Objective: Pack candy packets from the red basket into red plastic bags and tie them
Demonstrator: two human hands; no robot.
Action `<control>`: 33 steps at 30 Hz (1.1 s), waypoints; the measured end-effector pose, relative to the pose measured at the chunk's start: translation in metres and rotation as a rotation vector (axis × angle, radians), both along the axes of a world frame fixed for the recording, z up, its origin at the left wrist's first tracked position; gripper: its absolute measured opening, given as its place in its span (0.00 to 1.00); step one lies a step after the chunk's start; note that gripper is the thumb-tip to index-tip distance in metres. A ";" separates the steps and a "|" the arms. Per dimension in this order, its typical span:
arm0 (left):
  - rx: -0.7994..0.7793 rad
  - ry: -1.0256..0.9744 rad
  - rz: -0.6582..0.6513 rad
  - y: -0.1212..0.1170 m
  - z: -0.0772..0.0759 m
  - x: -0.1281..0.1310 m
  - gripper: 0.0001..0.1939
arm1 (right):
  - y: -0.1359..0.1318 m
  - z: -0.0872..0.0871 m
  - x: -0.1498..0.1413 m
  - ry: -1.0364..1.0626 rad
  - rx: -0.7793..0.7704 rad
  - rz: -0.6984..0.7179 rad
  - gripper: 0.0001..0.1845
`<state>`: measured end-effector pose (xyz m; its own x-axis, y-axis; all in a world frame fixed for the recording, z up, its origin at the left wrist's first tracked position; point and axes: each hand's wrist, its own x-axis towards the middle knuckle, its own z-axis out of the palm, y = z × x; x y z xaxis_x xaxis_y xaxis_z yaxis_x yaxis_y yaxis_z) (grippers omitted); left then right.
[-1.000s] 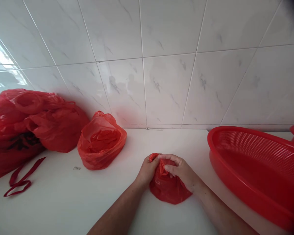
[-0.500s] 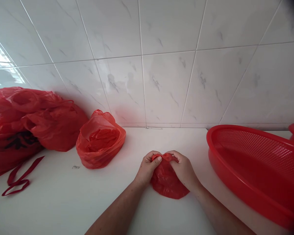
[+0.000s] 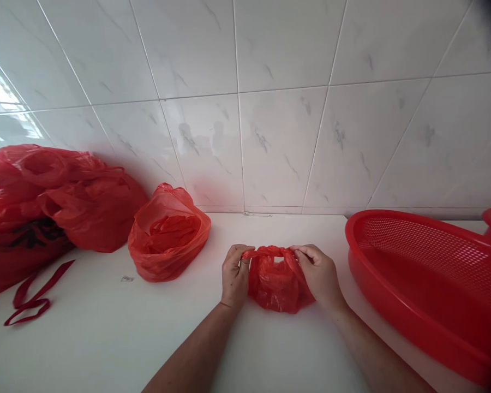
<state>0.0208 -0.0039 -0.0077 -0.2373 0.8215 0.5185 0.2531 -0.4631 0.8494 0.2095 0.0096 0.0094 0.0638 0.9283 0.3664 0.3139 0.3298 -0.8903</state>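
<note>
My left hand [image 3: 234, 277] and right hand [image 3: 319, 273] pinch the twisted top of a small red bag [image 3: 280, 289]. At right stands a red basket [image 3: 393, 315].

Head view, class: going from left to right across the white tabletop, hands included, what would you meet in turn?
Heaped red plastic bags, open-mouthed red plastic bag, left hand, small red plastic bag, right hand, large red perforated plastic basket.
</note>
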 end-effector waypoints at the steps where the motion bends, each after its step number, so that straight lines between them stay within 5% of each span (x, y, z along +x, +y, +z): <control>1: 0.017 0.038 0.021 0.000 0.001 -0.003 0.12 | 0.003 -0.002 0.003 -0.071 0.072 -0.035 0.11; 6: -0.012 0.044 0.181 0.004 0.005 -0.019 0.16 | 0.020 -0.014 0.027 -0.430 0.302 -0.218 0.15; 14: -0.142 -0.230 0.244 0.011 0.007 -0.028 0.16 | 0.027 -0.024 0.046 -0.578 0.178 -0.308 0.17; 22: -0.271 -0.633 0.038 0.017 0.000 -0.029 0.11 | 0.026 -0.021 0.039 -0.085 -0.104 -0.194 0.14; 27: -0.341 -0.734 -0.209 0.015 -0.005 -0.017 0.21 | 0.026 -0.022 0.034 0.571 -0.294 0.038 0.34; 33: -0.328 -0.549 -0.401 0.005 -0.001 0.000 0.26 | 0.023 -0.020 0.029 0.514 -0.445 0.407 0.18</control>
<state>0.0206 0.0015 -0.0091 -0.0414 0.9911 0.1262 -0.3811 -0.1324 0.9150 0.2381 0.0322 -0.0107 -0.2517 0.9674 -0.0285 -0.2414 -0.0912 -0.9661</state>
